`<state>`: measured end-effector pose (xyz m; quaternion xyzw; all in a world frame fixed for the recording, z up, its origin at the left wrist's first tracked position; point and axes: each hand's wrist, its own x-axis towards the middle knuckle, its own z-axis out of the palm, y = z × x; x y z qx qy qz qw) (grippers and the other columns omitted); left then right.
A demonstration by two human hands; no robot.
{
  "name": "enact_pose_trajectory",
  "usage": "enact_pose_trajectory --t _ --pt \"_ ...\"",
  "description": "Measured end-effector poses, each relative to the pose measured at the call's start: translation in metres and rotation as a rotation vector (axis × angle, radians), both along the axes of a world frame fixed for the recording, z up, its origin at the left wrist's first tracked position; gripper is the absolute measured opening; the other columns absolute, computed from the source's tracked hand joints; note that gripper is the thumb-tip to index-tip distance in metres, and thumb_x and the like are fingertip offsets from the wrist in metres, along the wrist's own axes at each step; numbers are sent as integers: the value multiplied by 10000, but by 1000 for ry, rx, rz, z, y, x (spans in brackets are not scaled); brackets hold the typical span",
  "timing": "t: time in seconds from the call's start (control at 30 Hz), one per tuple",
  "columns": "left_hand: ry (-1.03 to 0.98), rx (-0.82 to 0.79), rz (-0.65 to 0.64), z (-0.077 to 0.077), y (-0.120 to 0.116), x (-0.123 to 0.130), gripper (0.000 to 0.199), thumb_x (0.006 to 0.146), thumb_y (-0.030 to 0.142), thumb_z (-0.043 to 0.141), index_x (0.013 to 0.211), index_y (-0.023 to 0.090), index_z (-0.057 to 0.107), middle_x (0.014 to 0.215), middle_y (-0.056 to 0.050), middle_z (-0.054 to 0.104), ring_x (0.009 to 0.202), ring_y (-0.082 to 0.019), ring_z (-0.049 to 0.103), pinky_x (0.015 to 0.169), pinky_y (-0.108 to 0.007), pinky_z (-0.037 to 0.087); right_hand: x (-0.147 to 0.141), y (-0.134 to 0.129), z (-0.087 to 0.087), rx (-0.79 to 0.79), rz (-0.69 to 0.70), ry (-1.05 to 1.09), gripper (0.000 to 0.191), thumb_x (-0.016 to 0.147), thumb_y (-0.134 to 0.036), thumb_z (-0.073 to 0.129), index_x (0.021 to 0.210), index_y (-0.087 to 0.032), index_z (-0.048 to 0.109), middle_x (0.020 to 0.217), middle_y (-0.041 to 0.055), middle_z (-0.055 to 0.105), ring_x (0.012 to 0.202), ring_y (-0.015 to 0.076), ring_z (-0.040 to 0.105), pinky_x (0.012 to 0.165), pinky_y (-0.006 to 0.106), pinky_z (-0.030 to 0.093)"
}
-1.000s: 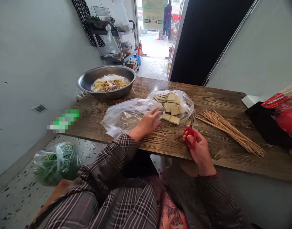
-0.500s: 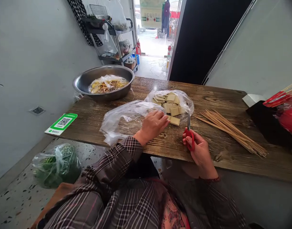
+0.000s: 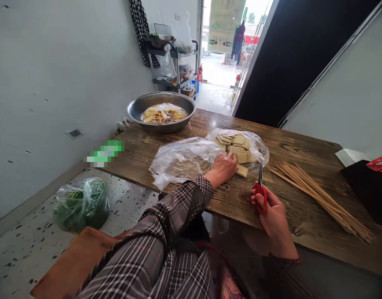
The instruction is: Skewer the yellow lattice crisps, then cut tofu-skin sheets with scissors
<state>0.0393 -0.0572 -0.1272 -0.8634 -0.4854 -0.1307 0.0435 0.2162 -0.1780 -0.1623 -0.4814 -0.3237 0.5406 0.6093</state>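
Observation:
My right hand (image 3: pixel 273 211) is closed round the red handles of a pair of scissors (image 3: pixel 261 195), blades pointing up and away. Pale, flat tofu-like squares (image 3: pixel 244 157) lie in a heap in an open clear plastic bag (image 3: pixel 262 146). At the near left of that heap is my left hand (image 3: pixel 225 168), its fingers bent and close together, their tips hidden against the pieces. One pale square (image 3: pixel 242 170) lies just right of my left fingers. Another clear plastic bag (image 3: pixel 166 160) spreads flat on the table, left of that hand.
Bamboo skewers (image 3: pixel 324 199) lie in a bundle on the right of the wooden table (image 3: pixel 290 145). A steel basin (image 3: pixel 134 110) with bagged food stands at the back left. A bag of greens (image 3: pixel 81 203) sits on the floor. Beyond stands a shelf cart (image 3: pixel 178 68).
The view has swung left, so things sit further right. My left hand has moved closer to the pale squares, fingers more bent. My right hand still holds the scissors.

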Motion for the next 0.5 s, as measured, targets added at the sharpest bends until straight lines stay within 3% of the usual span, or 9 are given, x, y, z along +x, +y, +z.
enact_pose_trajectory --t 0.2,0.4,0.5 --pt "-13 -31 63 -6 1 -2 361 899 430 569 1008 105 682 992 -164 673 989 -317 626 878 -457 413 3 -1 -3 3 16 -32 431 669 -352 879 1065 -248 744 936 20 728 703 93 629 622 201 539" --pt "-39 -8 52 2 -4 -3 408 826 415 673 1119 134 635 1154 -151 618 1108 -314 563 870 -421 423 3 -1 -5 16 -6 -63 437 660 -364 879 1055 -234 747 934 37 733 700 119 644 611 236 550" --pt "-45 14 25 8 -8 -2 347 814 368 685 1067 133 643 1168 -145 597 1097 -311 550 857 -417 421 2 0 -6 23 -19 -69 439 648 -360 884 1047 -234 750 925 34 733 688 121 640 599 242 551"
